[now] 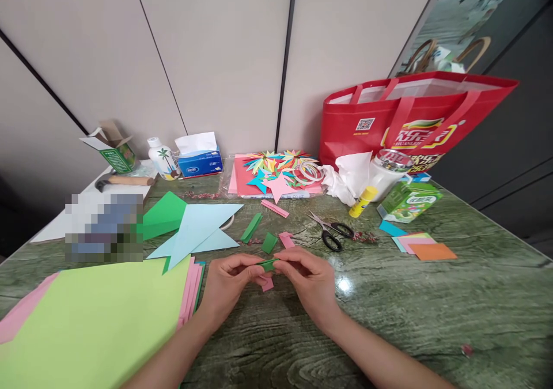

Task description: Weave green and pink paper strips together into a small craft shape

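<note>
My left hand (pixel 228 288) and my right hand (pixel 307 279) meet over the green marbled table (pixel 432 308), both pinched on a small folded green paper strip (pixel 268 264). A pink paper scrap (pixel 266 284) lies under the fingers. Just beyond lie a green paper piece (pixel 269 242), a longer green strip (pixel 251 227) and pink scraps (pixel 286 240). Black-handled scissors (pixel 330 232) rest to the right of them.
A stack of light green and pink sheets (pixel 95 320) fills the near left, with light blue folded paper (pixel 199 233) and a green sheet (pixel 164 213) behind. Paper stars (pixel 276 176), tape rings, a glue stick (pixel 363 201), tissue box (pixel 199 159), red bag (pixel 410 124) and orange paper (pixel 432 252) stand further back.
</note>
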Demonstrator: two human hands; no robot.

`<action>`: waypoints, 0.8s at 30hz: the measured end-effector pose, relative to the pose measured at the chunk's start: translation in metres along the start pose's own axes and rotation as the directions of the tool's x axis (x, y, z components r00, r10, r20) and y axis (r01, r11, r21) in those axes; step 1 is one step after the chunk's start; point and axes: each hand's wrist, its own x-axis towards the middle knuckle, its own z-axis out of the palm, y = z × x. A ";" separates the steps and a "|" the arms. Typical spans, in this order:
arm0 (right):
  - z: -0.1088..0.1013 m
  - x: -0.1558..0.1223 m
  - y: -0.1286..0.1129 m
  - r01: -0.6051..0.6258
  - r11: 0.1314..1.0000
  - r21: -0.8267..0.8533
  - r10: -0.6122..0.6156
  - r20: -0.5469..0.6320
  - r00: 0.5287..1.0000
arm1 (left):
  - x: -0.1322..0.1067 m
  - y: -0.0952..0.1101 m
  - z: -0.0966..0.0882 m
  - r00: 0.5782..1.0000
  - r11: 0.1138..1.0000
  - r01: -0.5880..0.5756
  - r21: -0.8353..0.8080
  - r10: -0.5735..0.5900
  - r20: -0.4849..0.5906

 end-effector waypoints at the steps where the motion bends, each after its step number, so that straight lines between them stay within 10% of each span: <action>1: 0.000 0.000 0.000 0.000 1.000 0.003 0.000 0.004 1.000 | 0.000 0.000 0.000 1.000 1.000 -0.003 0.006 0.003 -0.006; 24: -0.002 0.000 -0.002 0.014 0.995 -0.098 -0.005 0.088 0.996 | 0.000 -0.003 -0.003 1.000 0.986 -0.028 0.167 0.027 0.007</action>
